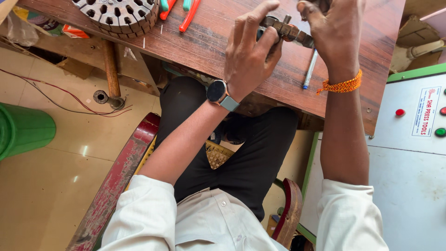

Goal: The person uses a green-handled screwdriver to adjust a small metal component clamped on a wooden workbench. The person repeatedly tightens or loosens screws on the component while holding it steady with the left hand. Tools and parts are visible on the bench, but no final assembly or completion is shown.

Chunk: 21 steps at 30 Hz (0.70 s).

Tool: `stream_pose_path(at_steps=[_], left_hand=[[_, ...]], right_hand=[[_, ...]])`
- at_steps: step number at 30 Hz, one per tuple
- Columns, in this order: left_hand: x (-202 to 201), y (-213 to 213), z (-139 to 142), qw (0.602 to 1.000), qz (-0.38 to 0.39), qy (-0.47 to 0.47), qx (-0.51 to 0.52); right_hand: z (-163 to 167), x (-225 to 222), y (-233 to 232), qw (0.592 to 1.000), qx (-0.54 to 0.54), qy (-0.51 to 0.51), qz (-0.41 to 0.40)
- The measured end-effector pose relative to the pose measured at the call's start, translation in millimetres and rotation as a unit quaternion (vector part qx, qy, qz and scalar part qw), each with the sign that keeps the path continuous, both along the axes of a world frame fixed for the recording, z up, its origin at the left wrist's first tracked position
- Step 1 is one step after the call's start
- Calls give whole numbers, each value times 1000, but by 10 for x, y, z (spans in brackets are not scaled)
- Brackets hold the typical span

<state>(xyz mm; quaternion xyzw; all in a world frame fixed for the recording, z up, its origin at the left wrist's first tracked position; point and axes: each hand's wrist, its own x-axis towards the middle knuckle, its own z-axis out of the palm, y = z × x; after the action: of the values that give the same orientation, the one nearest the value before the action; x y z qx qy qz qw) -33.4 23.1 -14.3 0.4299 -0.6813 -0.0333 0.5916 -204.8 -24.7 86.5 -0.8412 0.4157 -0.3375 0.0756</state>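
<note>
**2 hands on a metal tool above a wooden table**

Head view, looking straight down. Left hand [251,51] curled around the near end of a small metal tool [287,30], fingers [254,18] wrapped over the top and thumb pressed beneath, clamped on it. Right hand [331,32] gripping the far end of the same tool, thumb [310,11] bent over its upper edge, the remaining fingers cut off by the top of the frame. Tool held just above the wooden table [209,42], between both hands, tilted slightly down toward the right hand.

On the left wrist, a round dark watch [217,91]. On the right wrist, an orange thread band [343,86]. Just below the tool, between the 2 hands, a blue-tipped pen [310,69] lying on the table. Well to the left of the left hand, a round slotted metal core [118,14], with orange-handled pliers [189,16] between it and the hand. Right of the right arm, a grey control box [409,153] with red and green buttons. Far left, beyond the left elbow, a green bucket [23,130] on the tiled floor.
</note>
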Motion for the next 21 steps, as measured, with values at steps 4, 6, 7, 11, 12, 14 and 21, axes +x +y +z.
stream_pose_path(at_steps=[4,6,7,11,12,14,21], left_hand=[[65,20,76,996,23,-81,-26],[150,-11,138,994,-22,-97,-47],[200,-29,171,992,-45,-104,-56],[328,-222,318,968,-158,-167,-103],[338,-274,348,963,-190,-179,-66],[330,-348,386,957,-234,-167,-34],[319,-465,317,952,-286,-110,-21]], right_hand=[[-57,-102,-64,998,46,-31,-35],[-124,-161,-79,999,12,-39,-5],[-149,-197,-74,999,22,-38,-25],[-113,-281,2,996,35,-38,-77],[-68,-264,30,996,31,-38,-80],[73,-213,129,989,60,-40,-133],[446,-149,635,959,186,-164,-137]])
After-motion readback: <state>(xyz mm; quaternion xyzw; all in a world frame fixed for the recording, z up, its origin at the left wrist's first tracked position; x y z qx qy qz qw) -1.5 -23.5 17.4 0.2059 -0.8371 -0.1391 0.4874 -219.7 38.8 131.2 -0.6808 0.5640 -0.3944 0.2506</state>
